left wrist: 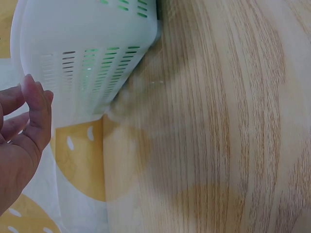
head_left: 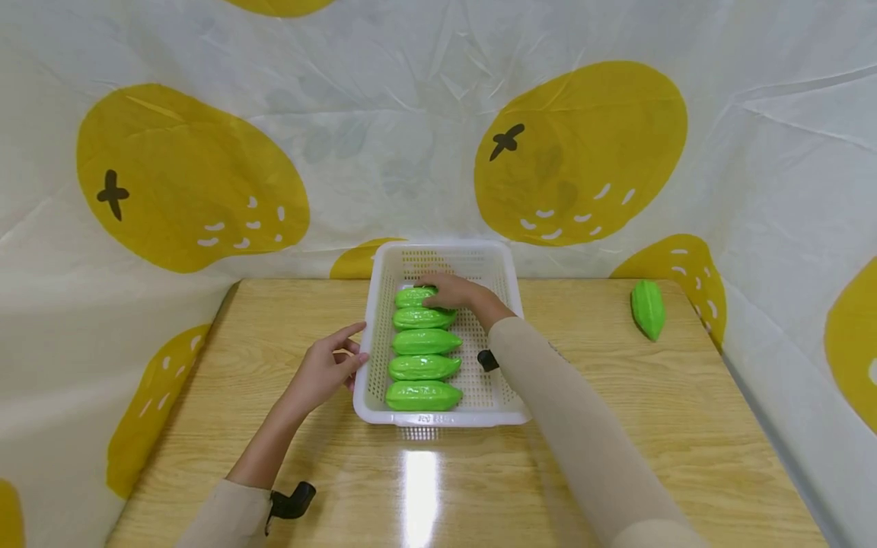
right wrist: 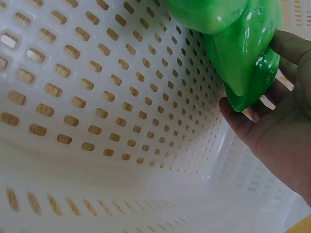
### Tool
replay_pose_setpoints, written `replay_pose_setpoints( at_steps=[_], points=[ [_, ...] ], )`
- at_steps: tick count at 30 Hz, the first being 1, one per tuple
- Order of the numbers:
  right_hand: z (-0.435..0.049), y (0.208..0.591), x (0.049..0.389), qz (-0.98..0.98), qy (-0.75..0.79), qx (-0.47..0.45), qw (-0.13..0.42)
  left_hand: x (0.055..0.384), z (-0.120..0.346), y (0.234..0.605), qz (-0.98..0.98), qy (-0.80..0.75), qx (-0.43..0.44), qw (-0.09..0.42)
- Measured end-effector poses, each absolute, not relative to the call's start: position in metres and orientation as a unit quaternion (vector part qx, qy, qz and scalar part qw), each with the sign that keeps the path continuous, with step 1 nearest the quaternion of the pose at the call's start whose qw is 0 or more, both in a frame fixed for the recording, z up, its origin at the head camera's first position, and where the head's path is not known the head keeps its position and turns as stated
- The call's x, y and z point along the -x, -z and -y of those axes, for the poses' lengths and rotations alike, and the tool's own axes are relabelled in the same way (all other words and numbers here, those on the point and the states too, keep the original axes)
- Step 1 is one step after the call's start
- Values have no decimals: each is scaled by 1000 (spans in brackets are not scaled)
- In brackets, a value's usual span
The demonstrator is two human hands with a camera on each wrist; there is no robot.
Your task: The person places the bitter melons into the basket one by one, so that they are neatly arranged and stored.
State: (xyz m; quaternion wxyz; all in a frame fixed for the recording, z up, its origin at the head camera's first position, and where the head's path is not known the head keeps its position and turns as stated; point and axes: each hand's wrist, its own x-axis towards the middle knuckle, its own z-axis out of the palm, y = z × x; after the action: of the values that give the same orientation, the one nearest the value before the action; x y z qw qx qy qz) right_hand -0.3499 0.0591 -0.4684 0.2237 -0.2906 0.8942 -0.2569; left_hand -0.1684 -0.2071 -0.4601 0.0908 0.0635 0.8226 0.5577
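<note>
A white perforated plastic basket (head_left: pixel 493 417) holds several shiny green ridged fruits with pointed tips, lying side by side in a column, such as this nearest green fruit (head_left: pixel 422 396). My right hand (head_left: pixel 448 291) reaches into the basket's far end and holds the farthest green fruit (right wrist: pixel 265 80), thumb on one side and fingers on the other. My left hand (head_left: pixel 329 369) is at the basket's left side, its fingertips touching the rim (left wrist: pixel 22 58), with the fingers loosely bent. Part of the held fruit is hidden by my right hand.
Another green ridged fruit (head_left: pixel 648 310) lies alone toward the back right of the wooden table (head_left: pixel 685 434). Behind the table hangs a white cloth (head_left: pixel 397 152) with large yellow fruit prints, also draping both sides.
</note>
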Motion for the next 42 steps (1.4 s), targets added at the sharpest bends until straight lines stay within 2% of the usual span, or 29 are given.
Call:
replay_pose_setpoints(
  at_steps=[13,30,42],
  points=[
    [-61,463,346,-890,269,278,241,168,206,459,-822,-558,-67,89],
    [-63,462,346,-887,283,275,238,169,207,460,-822,-558,-67,88],
    [-76,436,347,-885,290,288,225,170,207,460,-824,-557,-57,91]
  ],
)
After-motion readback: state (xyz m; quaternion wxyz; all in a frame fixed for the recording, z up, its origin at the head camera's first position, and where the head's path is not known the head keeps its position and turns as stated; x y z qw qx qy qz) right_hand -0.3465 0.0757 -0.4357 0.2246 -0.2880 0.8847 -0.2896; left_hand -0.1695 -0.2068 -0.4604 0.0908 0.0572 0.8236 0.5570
